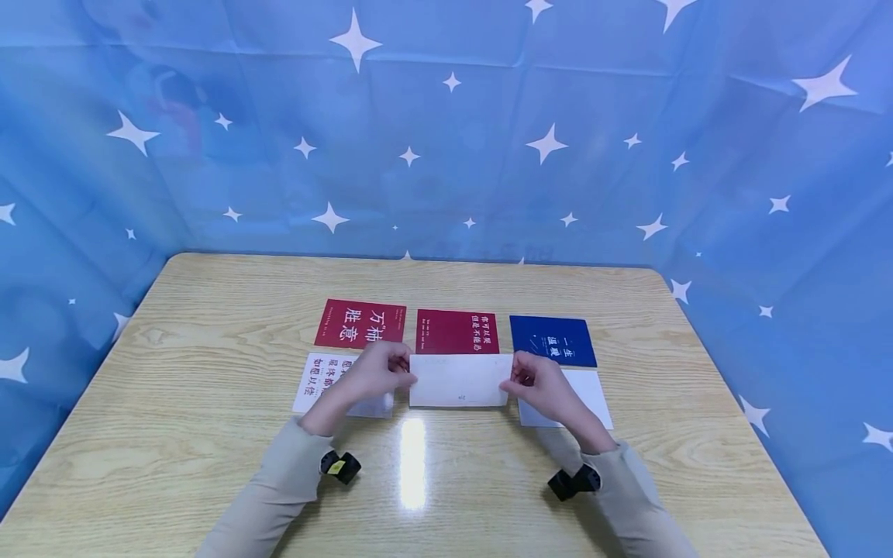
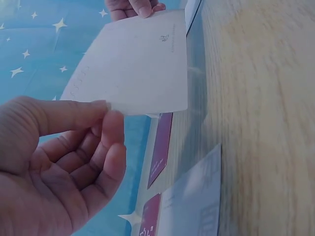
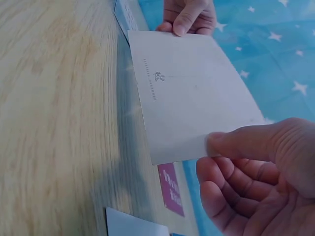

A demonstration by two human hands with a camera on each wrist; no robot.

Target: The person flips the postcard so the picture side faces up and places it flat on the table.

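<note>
A white postcard (image 1: 458, 380) with a small printed mark is held up off the table between both hands. My left hand (image 1: 380, 370) pinches its left edge between thumb and forefinger. At the opposite edge, the thumb and forefinger of my right hand (image 1: 540, 381) pinch it too. Both wrist views show the card's pale face (image 2: 142, 64) tilted above the wood. Behind it lies a red card (image 1: 456, 331) with white lettering, partly covered from sight by the held card in the head view.
On the wooden table (image 1: 209, 372), a red card (image 1: 359, 322) and a white lettered card (image 1: 321, 380) lie at left. A blue card (image 1: 554, 339) and a plain white card (image 1: 589, 397) lie at right. A blue starry cloth (image 1: 446, 155) hangs behind.
</note>
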